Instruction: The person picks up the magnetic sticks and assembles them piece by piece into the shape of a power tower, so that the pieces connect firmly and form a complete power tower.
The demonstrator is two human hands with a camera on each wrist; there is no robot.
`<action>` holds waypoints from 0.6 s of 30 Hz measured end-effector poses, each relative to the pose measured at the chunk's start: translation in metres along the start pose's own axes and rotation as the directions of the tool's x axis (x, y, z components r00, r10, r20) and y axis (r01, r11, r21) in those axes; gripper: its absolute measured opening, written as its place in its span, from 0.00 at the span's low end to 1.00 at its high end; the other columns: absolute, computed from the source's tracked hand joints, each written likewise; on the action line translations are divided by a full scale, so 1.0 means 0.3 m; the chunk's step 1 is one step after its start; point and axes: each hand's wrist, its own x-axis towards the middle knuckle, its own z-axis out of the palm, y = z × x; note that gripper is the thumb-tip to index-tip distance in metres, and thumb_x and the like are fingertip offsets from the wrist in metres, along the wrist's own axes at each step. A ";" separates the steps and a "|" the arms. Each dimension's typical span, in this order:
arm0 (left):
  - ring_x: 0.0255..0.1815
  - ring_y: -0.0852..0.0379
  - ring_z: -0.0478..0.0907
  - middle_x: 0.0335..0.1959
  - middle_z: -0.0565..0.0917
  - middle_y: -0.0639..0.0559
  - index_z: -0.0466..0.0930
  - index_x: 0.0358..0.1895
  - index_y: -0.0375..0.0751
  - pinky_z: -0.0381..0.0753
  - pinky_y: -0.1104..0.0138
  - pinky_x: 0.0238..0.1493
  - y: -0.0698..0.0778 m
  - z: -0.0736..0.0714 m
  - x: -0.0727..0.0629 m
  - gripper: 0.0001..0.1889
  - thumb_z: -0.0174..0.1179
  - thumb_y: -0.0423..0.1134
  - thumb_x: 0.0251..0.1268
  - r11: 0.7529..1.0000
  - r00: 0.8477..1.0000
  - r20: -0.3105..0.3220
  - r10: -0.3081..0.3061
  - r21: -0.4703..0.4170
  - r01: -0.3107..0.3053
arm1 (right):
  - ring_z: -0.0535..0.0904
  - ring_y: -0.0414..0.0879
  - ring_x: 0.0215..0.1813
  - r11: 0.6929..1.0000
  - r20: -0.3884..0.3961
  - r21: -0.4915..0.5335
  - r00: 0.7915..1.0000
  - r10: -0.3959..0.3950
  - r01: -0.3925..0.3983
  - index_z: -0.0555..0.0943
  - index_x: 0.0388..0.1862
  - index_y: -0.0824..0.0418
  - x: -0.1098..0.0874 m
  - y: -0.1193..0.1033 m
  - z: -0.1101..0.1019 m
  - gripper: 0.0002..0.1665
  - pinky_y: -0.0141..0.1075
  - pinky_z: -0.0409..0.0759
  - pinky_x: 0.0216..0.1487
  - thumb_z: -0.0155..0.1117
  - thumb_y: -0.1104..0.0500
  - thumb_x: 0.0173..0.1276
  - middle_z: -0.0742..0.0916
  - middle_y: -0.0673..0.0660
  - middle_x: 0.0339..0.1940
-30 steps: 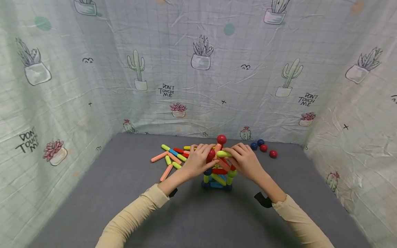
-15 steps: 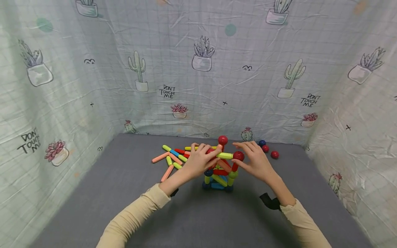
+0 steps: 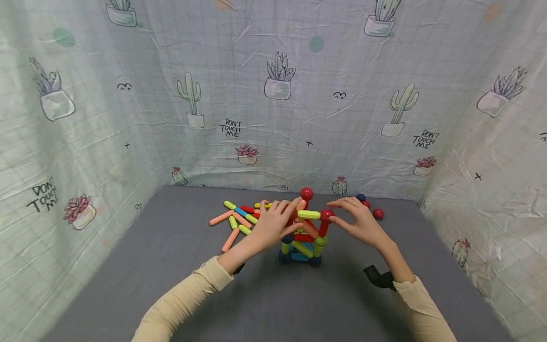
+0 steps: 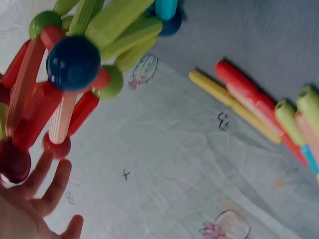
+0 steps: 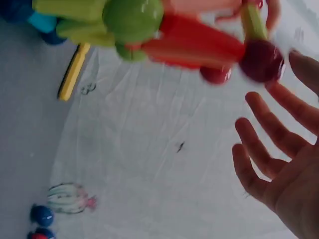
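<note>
A tower of magnetic building sticks and balls (image 3: 299, 257) stands on the grey table, with dark blue balls at its foot. My left hand (image 3: 271, 227) holds a dark red ball (image 4: 14, 162) at the tower's upper left, thumb and fingers around it. From there a yellow-green stick (image 3: 309, 215) runs level to another red ball (image 3: 327, 215) at the upper right, on top of a red stick (image 3: 323, 230). Beside that ball my right hand (image 3: 363, 225) holds nothing, its fingers spread and fingertips close to the ball. A third red ball (image 3: 306, 194) tops the back of the tower.
Loose sticks in salmon (image 3: 231, 240), yellow-green (image 3: 229, 205), blue and red lie left of the tower. Behind my right hand are several loose balls, one red (image 3: 378, 214) and one dark blue (image 3: 361, 197). A cactus-print cloth (image 3: 278, 137) surrounds the table.
My right hand has let go at the right end of the yellow-green stick and drawn back to the right, uncovering the red ball there. My left hand has stayed almost in place.
</note>
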 end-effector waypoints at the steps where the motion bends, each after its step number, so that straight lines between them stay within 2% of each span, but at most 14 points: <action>1: 0.41 0.53 0.73 0.42 0.77 0.51 0.63 0.63 0.46 0.63 0.52 0.43 0.003 0.003 -0.008 0.33 0.57 0.55 0.55 1.000 1.000 -0.015 -0.012 0.009 0.012 | 0.73 0.44 0.46 1.000 0.007 0.016 1.000 0.014 -0.014 0.79 0.46 0.57 0.005 0.016 -0.004 0.18 0.39 0.74 0.42 0.65 0.63 0.54 0.82 0.52 0.43; 2: 0.41 0.53 0.73 0.42 0.77 0.50 0.64 0.62 0.45 0.63 0.52 0.43 0.005 0.007 -0.016 0.34 0.58 0.56 0.53 1.000 0.999 -0.040 -0.017 0.024 0.018 | 0.73 0.45 0.47 0.999 0.016 0.028 1.000 0.024 -0.024 0.78 0.47 0.58 0.013 0.034 -0.006 0.17 0.42 0.74 0.46 0.64 0.64 0.56 0.82 0.53 0.44; 5: 0.41 0.53 0.73 0.42 0.77 0.49 0.68 0.58 0.44 0.65 0.52 0.42 0.006 0.015 -0.039 0.32 0.61 0.54 0.51 0.996 0.991 -0.131 -0.006 0.087 0.017 | 0.74 0.46 0.49 1.000 0.056 0.011 0.998 0.002 -0.002 0.78 0.47 0.57 0.052 0.084 0.004 0.16 0.45 0.73 0.49 0.60 0.64 0.59 0.82 0.54 0.45; 8: 0.41 0.53 0.70 0.42 0.76 0.48 0.73 0.54 0.45 0.65 0.52 0.42 0.005 0.013 -0.043 0.27 0.64 0.51 0.49 0.993 0.979 -0.204 0.020 0.119 0.004 | 0.73 0.48 0.52 0.999 0.130 -0.004 0.991 -0.041 0.042 0.76 0.51 0.57 0.110 0.105 0.023 0.18 0.49 0.69 0.53 0.59 0.63 0.61 0.81 0.55 0.49; 9: 0.40 0.53 0.70 0.42 0.75 0.48 0.74 0.53 0.46 0.65 0.52 0.42 0.005 0.011 -0.042 0.26 0.64 0.50 0.49 0.992 0.976 -0.216 0.027 0.129 0.001 | 0.72 0.49 0.53 0.999 0.163 -0.001 0.985 -0.050 0.051 0.75 0.54 0.56 0.129 0.106 0.029 0.19 0.48 0.70 0.52 0.58 0.62 0.62 0.80 0.55 0.51; 11: 0.40 0.53 0.69 0.42 0.74 0.49 0.75 0.52 0.46 0.64 0.51 0.43 0.007 0.006 -0.038 0.24 0.63 0.49 0.49 0.987 0.972 -0.229 0.041 0.160 -0.004 | 0.70 0.50 0.56 0.999 0.246 0.027 0.968 -0.052 0.047 0.70 0.59 0.56 0.163 0.104 0.043 0.23 0.50 0.68 0.54 0.55 0.59 0.64 0.77 0.55 0.56; 14: 0.40 0.53 0.70 0.42 0.75 0.49 0.76 0.51 0.46 0.64 0.51 0.43 0.006 0.004 -0.032 0.24 0.63 0.49 0.49 0.984 0.969 -0.239 0.065 0.178 -0.022 | 0.68 0.53 0.58 0.994 0.355 0.110 0.934 -0.035 -0.005 0.64 0.64 0.56 0.199 0.101 0.060 0.26 0.52 0.67 0.55 0.52 0.56 0.67 0.73 0.57 0.61; 16: 0.40 0.54 0.71 0.42 0.75 0.49 0.75 0.51 0.47 0.64 0.51 0.43 -0.001 0.004 -0.026 0.24 0.63 0.49 0.49 0.986 0.969 -0.234 0.076 0.161 -0.039 | 0.67 0.54 0.58 0.988 0.394 0.152 0.919 -0.023 -0.040 0.64 0.64 0.57 0.208 0.103 0.065 0.26 0.52 0.68 0.54 0.50 0.56 0.67 0.72 0.57 0.62; 18: 0.41 0.54 0.71 0.43 0.76 0.50 0.75 0.52 0.47 0.63 0.50 0.44 -0.014 0.005 -0.020 0.24 0.63 0.49 0.49 0.991 0.973 -0.218 0.078 0.125 -0.051 | 0.68 0.54 0.56 0.982 0.398 0.176 0.917 -0.007 -0.069 0.66 0.63 0.58 0.209 0.106 0.066 0.25 0.52 0.70 0.52 0.51 0.58 0.67 0.74 0.58 0.60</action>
